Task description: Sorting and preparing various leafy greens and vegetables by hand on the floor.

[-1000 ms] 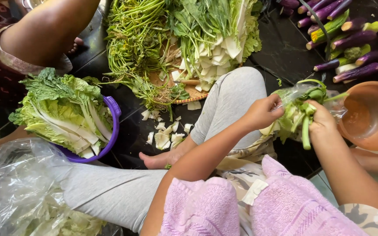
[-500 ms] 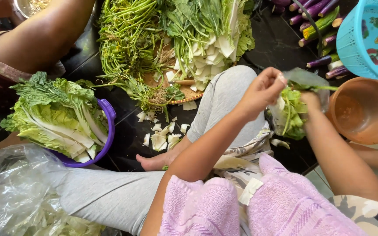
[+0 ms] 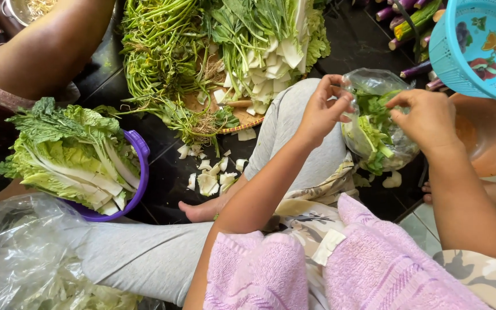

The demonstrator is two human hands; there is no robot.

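Dark floor [image 3: 368, 46], greens heaped; both hands [image 3: 322, 109] [image 3: 426, 117] pinching clear bag [image 3: 377, 123].

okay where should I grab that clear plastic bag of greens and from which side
Probably at the open rim of the clear plastic bag, from above: the left hand and right hand already hold its opposite edges, and the leafy greens weigh down the slack lower part.

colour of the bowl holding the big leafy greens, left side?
Purple bowl, best seen in the head view, its rim showing beside the greens.
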